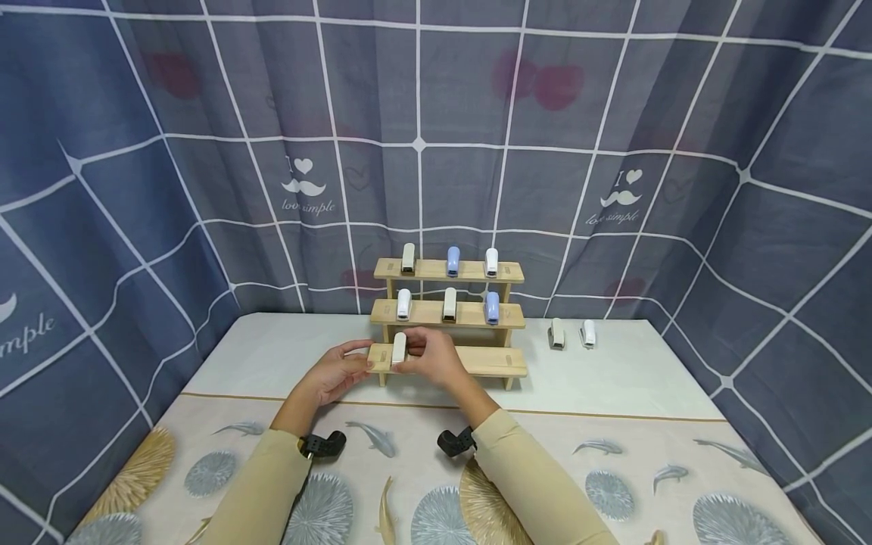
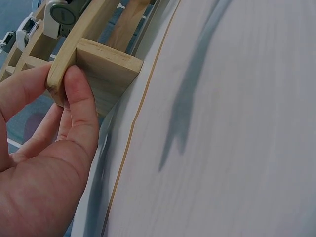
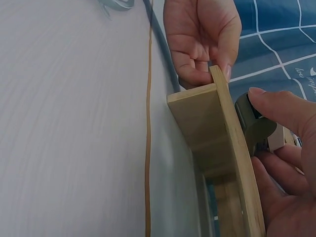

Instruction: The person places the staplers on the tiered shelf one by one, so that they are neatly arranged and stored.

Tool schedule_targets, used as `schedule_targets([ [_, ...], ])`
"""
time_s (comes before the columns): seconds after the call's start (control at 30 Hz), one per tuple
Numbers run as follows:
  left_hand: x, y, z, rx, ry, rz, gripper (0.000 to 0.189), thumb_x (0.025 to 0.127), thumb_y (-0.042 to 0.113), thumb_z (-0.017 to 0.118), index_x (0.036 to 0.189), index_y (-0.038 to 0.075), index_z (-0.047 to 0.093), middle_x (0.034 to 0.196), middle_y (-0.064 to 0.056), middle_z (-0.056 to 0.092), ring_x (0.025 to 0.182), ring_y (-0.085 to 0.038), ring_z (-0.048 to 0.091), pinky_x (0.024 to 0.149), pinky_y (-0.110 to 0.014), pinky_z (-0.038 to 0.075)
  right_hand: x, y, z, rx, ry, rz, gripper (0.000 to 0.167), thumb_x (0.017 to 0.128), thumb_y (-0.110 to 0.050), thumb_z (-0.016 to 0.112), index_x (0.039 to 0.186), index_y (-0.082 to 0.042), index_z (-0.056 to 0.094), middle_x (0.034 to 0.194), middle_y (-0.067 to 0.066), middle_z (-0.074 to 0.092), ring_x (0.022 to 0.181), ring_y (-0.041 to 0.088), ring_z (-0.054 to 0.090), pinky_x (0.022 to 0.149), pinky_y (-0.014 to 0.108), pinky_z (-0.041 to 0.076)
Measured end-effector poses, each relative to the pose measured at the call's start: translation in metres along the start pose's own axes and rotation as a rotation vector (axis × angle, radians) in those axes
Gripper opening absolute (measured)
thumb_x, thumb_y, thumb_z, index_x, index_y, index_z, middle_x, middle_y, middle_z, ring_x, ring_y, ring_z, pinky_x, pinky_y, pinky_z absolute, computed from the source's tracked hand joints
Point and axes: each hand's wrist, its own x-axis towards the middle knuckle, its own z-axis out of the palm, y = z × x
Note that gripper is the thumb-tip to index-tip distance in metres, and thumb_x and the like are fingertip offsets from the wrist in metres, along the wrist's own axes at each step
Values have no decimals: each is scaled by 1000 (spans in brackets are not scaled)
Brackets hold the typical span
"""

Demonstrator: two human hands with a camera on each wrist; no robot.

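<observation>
A three-tier wooden display stand (image 1: 487,362) stands on the white table in the head view. At the left end of its bottom tier, my right hand (image 1: 439,359) holds a small beige stapler (image 1: 399,348) between thumb and fingers. The right wrist view shows the stapler's dark rounded end (image 3: 259,129) against the board. My left hand (image 1: 335,375) pinches the left end of that same tier, its thumb and fingertip on opposite faces of the board in the left wrist view. More beige, blue and white staplers line the two upper tiers, among them a blue stapler (image 1: 492,308).
Right of the stand, a beige stapler (image 1: 556,334) and a white stapler (image 1: 588,334) sit on the white tabletop (image 1: 627,371). A patterned cloth (image 1: 381,484) covers the front. Checked curtains (image 1: 470,174) hang behind and at both sides.
</observation>
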Motion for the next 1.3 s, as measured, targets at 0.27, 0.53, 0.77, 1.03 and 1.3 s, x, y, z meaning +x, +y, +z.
schedule_targets([
  [0.27,0,-3,-3,2,4,5,65,96,-10,58,155,-7,30,102,-2,68,92,-10,70,84,-22,60,-4,-1,1,-27,3,4,67,72,-10,94,132,1,64,126,18,70,113,32,71,98,41,59],
  [0.53,-2,-4,-4,-16,6,2,65,96,-10,58,155,-7,30,103,-4,67,92,-11,70,88,-24,60,-18,2,-5,-18,18,-21,66,76,-15,92,135,-4,64,130,16,69,118,32,69,99,36,59],
  [0.77,0,-5,-2,-15,-7,19,66,95,-12,58,155,-8,30,103,-4,67,92,-12,70,87,-24,61,-37,7,-22,37,49,-54,63,79,-15,89,136,-4,63,131,21,67,118,36,68,100,40,58],
  [1.03,4,-4,0,-2,1,13,66,94,-12,58,154,-7,32,104,-3,68,93,-12,70,87,-26,61,-63,24,-59,172,126,-86,56,79,-7,88,130,2,65,130,29,64,117,40,68,97,37,59],
  [1.3,1,-2,0,21,-12,31,66,96,-10,58,155,-8,30,104,-3,68,92,-11,70,87,-25,60,-90,40,-105,147,214,-113,49,83,-10,85,127,3,66,128,32,64,112,44,70,87,24,61],
])
